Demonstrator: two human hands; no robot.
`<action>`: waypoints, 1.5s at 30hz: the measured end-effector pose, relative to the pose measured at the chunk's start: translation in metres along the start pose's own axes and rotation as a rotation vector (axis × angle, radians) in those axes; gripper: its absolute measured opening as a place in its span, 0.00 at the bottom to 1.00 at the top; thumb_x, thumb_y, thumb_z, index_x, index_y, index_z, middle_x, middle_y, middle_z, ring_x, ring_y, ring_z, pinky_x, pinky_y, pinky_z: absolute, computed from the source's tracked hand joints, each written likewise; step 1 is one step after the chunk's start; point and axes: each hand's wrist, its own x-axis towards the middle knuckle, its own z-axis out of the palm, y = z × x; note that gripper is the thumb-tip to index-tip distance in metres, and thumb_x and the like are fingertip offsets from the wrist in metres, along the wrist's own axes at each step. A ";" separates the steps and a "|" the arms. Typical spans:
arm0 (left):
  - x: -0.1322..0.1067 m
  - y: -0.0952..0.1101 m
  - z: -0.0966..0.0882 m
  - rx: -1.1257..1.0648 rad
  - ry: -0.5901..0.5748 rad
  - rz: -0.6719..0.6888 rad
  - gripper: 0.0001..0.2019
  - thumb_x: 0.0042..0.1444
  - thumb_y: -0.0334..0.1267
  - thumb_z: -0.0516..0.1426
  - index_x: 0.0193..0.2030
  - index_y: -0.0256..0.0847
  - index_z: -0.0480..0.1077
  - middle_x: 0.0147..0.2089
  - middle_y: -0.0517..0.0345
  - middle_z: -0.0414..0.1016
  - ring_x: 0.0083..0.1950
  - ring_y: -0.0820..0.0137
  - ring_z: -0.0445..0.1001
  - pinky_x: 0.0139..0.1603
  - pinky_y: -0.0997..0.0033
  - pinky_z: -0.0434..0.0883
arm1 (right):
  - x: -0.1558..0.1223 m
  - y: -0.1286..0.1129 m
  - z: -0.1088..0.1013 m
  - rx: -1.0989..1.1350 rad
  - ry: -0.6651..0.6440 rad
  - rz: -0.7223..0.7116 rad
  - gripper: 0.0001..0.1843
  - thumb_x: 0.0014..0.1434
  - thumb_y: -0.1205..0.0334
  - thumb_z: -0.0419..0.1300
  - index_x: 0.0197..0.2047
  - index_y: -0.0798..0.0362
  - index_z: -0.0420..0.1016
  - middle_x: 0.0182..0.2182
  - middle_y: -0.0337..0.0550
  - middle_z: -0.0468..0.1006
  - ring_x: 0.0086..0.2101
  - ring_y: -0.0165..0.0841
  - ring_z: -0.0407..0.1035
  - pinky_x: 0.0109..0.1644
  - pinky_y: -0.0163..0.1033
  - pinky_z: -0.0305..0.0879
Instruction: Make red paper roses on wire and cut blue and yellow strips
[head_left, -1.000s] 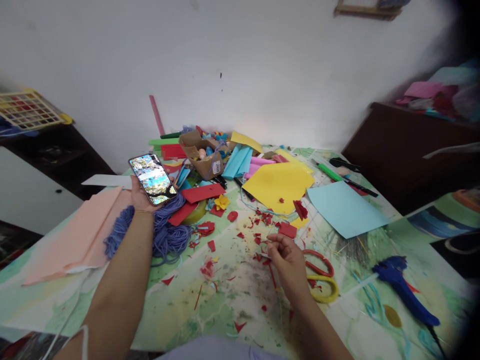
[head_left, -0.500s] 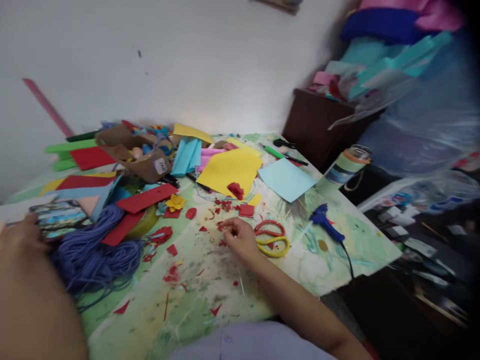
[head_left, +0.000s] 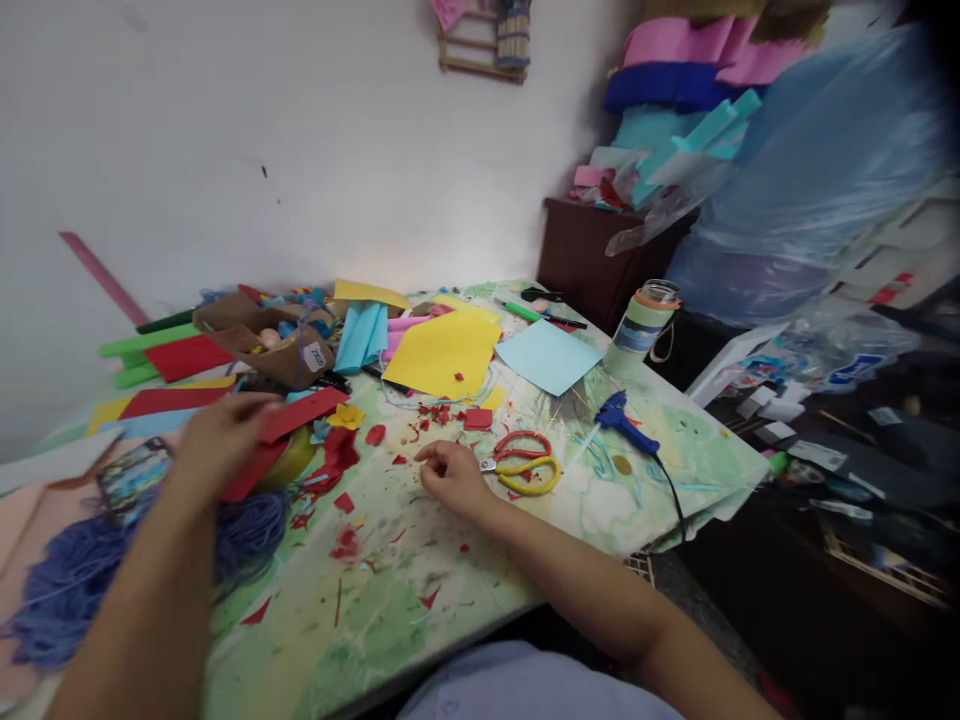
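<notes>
While the right hand (head_left: 450, 478) rests on the desk (head_left: 390, 610) among red paper scraps (head_left: 345, 543), its fingers (head_left: 431, 453) loosely curled, nothing visible in them, the left hand (head_left: 221, 440) is above red strips (head_left: 300, 413), grip unclear. Scissors (head_left: 521, 463) lie just beside the right hand; beyond, a blue glue gun (head_left: 622, 425), then a cardboard box (head_left: 262, 345).

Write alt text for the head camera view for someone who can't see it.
The left hand is at red paper strips and the right hand rests near red paper scraps and red-and-yellow-handled scissors, on a paint-stained craft table.
</notes>
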 end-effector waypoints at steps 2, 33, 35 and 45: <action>-0.009 -0.003 0.035 0.064 -0.207 -0.046 0.10 0.39 0.37 0.70 0.29 0.40 0.77 0.32 0.56 0.79 0.40 0.60 0.76 0.35 0.71 0.73 | 0.000 0.002 0.002 0.058 -0.058 0.047 0.09 0.42 0.71 0.56 0.29 0.53 0.73 0.15 0.29 0.66 0.18 0.25 0.56 0.24 0.32 0.51; -0.075 0.067 0.121 -0.723 -0.254 -0.051 0.17 0.40 0.43 0.72 0.30 0.34 0.74 0.26 0.59 0.71 0.28 0.77 0.67 0.29 0.79 0.68 | -0.012 -0.020 -0.012 -0.672 -0.177 -0.867 0.09 0.61 0.70 0.50 0.36 0.51 0.69 0.30 0.46 0.74 0.37 0.38 0.66 0.44 0.41 0.63; -0.072 0.066 0.123 -0.766 -0.275 -0.067 0.18 0.39 0.43 0.72 0.31 0.34 0.74 0.25 0.60 0.70 0.26 0.78 0.66 0.27 0.80 0.67 | -0.012 -0.020 -0.010 -0.678 -0.175 -0.836 0.08 0.61 0.69 0.50 0.36 0.50 0.69 0.30 0.45 0.74 0.37 0.37 0.66 0.44 0.41 0.63; -0.062 0.058 0.122 -0.937 -0.235 -0.231 0.10 0.47 0.34 0.67 0.34 0.33 0.73 0.19 0.68 0.61 0.16 0.86 0.48 0.15 0.85 0.49 | -0.012 -0.012 -0.002 -0.561 -0.166 -0.663 0.05 0.58 0.69 0.54 0.35 0.51 0.69 0.28 0.40 0.72 0.31 0.31 0.65 0.38 0.36 0.62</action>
